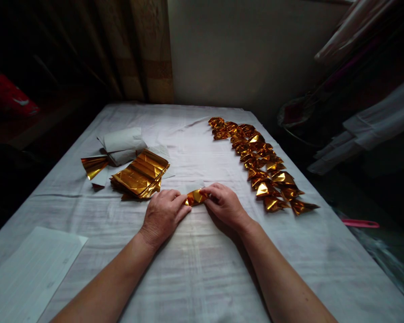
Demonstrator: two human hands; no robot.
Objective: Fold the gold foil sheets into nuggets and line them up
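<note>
Between my two hands, low over the cloth, is a small folded piece of gold foil paper point(195, 197). My left hand point(164, 211) pinches its left end, and my right hand point(224, 202) grips the right end with thumb and fingers. Just beyond my left hand lies a stack of gold foil sheets point(140, 174). To the right, several folded gold foil pieces point(256, 154) form two rows that run away from me. The fingertips hide the ends of the held piece.
A white cloth point(202, 269) covers the table. White paper point(123, 142) and a loose gold foil sheet point(93, 166) lie behind the stack. A lined white sheet point(33, 273) rests at the near left. Past the right edge are a pink handle point(361, 223) and hanging white fabric point(373, 121).
</note>
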